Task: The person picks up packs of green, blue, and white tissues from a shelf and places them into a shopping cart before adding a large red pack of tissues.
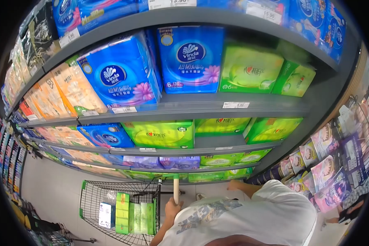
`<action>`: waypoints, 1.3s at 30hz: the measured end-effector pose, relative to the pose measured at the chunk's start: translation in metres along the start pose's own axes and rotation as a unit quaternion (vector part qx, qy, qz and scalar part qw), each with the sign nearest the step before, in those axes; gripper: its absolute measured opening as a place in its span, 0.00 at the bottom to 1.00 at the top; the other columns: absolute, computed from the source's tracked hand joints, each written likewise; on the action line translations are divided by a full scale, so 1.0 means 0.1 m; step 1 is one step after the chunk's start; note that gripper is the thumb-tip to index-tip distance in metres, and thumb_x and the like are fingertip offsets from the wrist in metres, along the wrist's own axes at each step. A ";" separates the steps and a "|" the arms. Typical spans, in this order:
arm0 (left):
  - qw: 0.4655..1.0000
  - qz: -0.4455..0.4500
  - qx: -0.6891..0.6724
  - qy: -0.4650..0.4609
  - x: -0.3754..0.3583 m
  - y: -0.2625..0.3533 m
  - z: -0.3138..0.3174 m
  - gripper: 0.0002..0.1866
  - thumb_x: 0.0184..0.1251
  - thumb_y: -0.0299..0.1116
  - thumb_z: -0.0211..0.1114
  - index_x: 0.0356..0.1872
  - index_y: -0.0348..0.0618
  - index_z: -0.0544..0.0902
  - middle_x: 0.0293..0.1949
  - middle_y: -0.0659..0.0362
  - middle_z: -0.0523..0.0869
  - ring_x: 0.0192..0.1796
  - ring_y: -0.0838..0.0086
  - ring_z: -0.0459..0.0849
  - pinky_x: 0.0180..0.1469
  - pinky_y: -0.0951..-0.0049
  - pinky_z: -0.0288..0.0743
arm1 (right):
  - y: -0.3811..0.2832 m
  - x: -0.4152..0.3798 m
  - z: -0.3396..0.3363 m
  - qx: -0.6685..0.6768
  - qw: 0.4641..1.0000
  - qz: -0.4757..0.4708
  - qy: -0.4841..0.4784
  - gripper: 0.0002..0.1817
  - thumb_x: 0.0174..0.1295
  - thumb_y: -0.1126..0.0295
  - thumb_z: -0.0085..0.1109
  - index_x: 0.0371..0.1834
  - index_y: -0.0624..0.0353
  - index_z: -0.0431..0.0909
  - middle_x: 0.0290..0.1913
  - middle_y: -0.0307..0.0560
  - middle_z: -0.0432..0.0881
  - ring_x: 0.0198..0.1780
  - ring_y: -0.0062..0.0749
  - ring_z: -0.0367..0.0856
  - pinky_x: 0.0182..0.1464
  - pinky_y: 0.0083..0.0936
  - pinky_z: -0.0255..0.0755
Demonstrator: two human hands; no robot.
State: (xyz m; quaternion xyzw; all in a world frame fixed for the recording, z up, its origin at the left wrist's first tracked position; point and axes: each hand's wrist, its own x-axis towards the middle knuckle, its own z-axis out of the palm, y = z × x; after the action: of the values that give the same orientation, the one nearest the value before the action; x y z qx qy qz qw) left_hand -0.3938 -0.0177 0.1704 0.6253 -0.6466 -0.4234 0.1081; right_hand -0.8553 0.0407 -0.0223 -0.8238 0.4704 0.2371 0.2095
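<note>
Left hand (172,208) is wrapped around the pale handle (176,189) of the shopping cart (95,196), fingers closed on it, so that grip is clamped tight. The right hand (233,185) is reaching out toward the bottom shelf (217,178), down by the green tissue packs (209,176) at the shelf's front edge. It's too small and half hidden by the white sleeve to say if the fingers are apart or together, so I can't tell.

Going by the cart, a fair bit looks done already: there's a row of green tissue packs in the cart (135,217) plus a white and blue box (105,214) at the left side of the basket, with room left near the handle end.

Around it: shelves stacked with blue Vinda toilet paper bundles (190,59), more green tissue bundles (250,69), and orange packs (76,88) further left. On the right there's a rack of pink and purple packets (326,168). The cart sits right against the bottom shelf, just left of the reaching arm, so it's a bit cramped down there.
</note>
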 end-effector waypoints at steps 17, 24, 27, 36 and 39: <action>0.982 -0.041 0.138 0.119 -0.01 -0.38 -0.67 0.22 0.59 0.50 0.71 0.43 0.43 0.80 0.36 0.42 0.89 0.44 0.44 0.87 0.47 0.46 0.79 | -0.55 0.38 -0.94 0.450 0.875 0.166 0.060 0.15 0.59 0.59 0.65 0.38 0.60 0.88 0.26 0.45 0.87 0.25 0.29 0.86 0.29 0.27 0.80; 0.979 -0.083 0.107 0.154 0.14 -0.78 -1.13 0.27 0.58 0.56 0.74 0.39 0.39 0.82 0.34 0.42 0.88 0.42 0.44 0.87 0.45 0.49 0.79 | -0.66 0.57 -1.18 0.455 0.871 0.128 0.135 0.14 0.58 0.62 0.68 0.37 0.62 0.88 0.26 0.46 0.87 0.26 0.28 0.87 0.33 0.28 0.80; 0.977 -0.087 0.105 0.165 0.25 -0.99 -1.34 0.28 0.59 0.57 0.73 0.42 0.39 0.82 0.35 0.43 0.88 0.43 0.44 0.87 0.45 0.50 0.79 | -0.65 0.50 -1.11 0.421 0.892 0.142 0.078 0.14 0.58 0.60 0.69 0.36 0.61 0.89 0.26 0.45 0.88 0.26 0.29 0.87 0.33 0.27 0.80; 0.964 -0.080 0.124 0.223 0.45 -1.30 -1.93 0.25 0.57 0.51 0.76 0.39 0.35 0.83 0.34 0.40 0.88 0.41 0.43 0.87 0.44 0.51 0.78 | -0.69 0.25 -0.71 0.228 0.966 0.072 0.094 0.20 0.58 0.51 0.58 0.25 0.56 0.87 0.22 0.47 0.86 0.27 0.39 0.87 0.37 0.35 0.80; 0.958 -0.073 0.135 0.242 0.54 -1.45 -2.09 0.25 0.57 0.51 0.76 0.38 0.34 0.83 0.36 0.40 0.88 0.43 0.43 0.86 0.45 0.50 0.78 | -0.81 0.18 -0.60 0.181 0.974 0.077 0.108 0.21 0.58 0.51 0.56 0.21 0.56 0.86 0.20 0.47 0.84 0.29 0.44 0.86 0.39 0.39 0.79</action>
State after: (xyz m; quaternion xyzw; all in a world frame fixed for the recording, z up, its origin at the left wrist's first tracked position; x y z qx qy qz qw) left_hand -0.1604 -0.1325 0.1800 0.7632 -0.6048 -0.1750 0.1453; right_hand -0.7652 0.0322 0.0247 -0.7540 0.5878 0.0726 0.2842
